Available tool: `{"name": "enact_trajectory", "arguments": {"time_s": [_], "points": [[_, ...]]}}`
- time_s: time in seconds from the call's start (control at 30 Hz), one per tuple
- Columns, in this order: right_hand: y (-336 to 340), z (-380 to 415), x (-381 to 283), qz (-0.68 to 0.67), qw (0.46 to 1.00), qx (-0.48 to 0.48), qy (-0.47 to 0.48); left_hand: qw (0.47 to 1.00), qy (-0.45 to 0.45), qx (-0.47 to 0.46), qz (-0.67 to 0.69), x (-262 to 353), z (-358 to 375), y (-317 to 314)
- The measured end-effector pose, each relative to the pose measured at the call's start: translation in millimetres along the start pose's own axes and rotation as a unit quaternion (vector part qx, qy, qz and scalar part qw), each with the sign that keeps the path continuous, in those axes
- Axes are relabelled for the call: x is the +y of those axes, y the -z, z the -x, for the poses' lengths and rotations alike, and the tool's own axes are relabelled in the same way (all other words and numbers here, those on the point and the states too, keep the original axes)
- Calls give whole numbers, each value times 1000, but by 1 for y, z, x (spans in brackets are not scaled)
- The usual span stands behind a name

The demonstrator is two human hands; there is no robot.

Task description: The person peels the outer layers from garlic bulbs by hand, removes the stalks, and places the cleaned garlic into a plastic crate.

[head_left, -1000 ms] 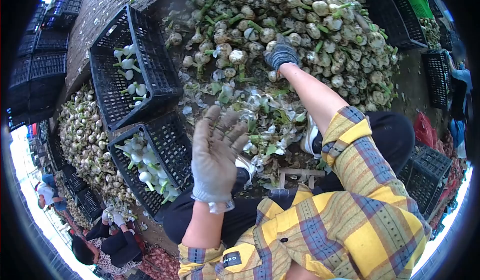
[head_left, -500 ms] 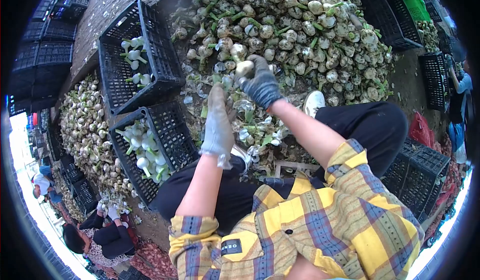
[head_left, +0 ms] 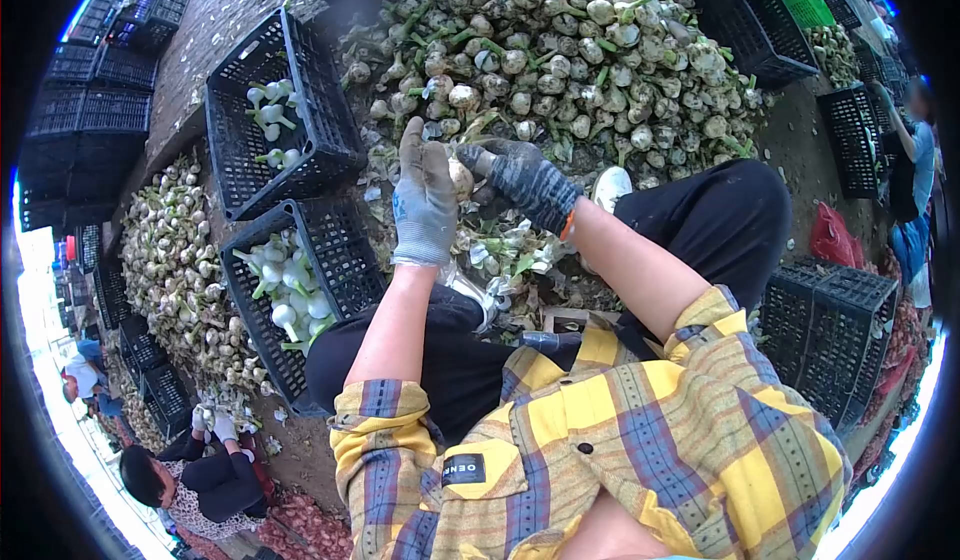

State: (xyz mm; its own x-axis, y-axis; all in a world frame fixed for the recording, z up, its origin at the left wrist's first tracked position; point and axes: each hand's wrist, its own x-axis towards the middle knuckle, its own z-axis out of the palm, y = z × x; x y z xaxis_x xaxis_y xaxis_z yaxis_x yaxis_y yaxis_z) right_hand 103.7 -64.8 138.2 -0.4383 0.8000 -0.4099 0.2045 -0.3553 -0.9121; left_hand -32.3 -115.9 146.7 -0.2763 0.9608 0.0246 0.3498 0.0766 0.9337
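Note:
A garlic bulb is between my two gloved hands, just short of the big garlic heap. My left hand, in a pale grey glove with a dirty palm side, holds the bulb's left side with one finger pointing up. From the right, my right hand, in a dark grey knitted glove, closes on the bulb, its fingertips near the top. Leafy stalk or skin shows above the bulb. Part of the bulb is hidden by the fingers. Below lie loose peelings.
At left, a black crate holds several cleaned bulbs, and a nearer crate holds more white garlic. Another garlic pile lies beyond. Black crates stand at right. One person works lower left; another is far right.
My right hand has drawn the bulb down and toward me. My left hand has risen and moved against the bulb, so both hands now meet at it. The view has shifted slightly.

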Motion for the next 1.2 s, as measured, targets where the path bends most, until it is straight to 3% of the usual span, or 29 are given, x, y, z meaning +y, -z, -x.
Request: {"name": "enact_trajectory", "arguments": {"time_s": [0.03, 0.07, 0.2, 0.3, 0.4, 0.5, 0.53, 0.63, 0.97, 1.2], "points": [[1, 1, -2, -21, 999, -14, -41, 999, -11, 6, 31, 1, 1, -3], [0, 3, 0, -13, 1000, -2, -9, 998, -22, 14, 61, 2, 2, -5], [-2, 6, -2, -125, 991, -10, -45, 989, -34, 42, 140, -5, 4, -13], [1, 3, 5, 40, 999, -14, 5, 979, 0, 65, 195, -15, 3, -14], [-1, 12, 6, -58, 996, -36, 58, 972, 14, 77, 222, -22, 0, -14], [-2, 17, -9, -233, 968, -54, -76, 985, -54, 87, 138, -18, 0, -14], [-5, 15, -12, -214, 970, -49, -103, 985, -46, 73, 148, -14, 1, -13], [-6, 8, -7, -90, 994, -50, 25, 986, -46, 51, 151, -7, 4, -11], [2, 6, 14, -163, 983, -83, -21, 991, -30, 24, 129, 2, 6, -10], [1, 8, 17, -40, 997, -36, 49, 992, -42, 54, 110, -4, 2, -14]]}}
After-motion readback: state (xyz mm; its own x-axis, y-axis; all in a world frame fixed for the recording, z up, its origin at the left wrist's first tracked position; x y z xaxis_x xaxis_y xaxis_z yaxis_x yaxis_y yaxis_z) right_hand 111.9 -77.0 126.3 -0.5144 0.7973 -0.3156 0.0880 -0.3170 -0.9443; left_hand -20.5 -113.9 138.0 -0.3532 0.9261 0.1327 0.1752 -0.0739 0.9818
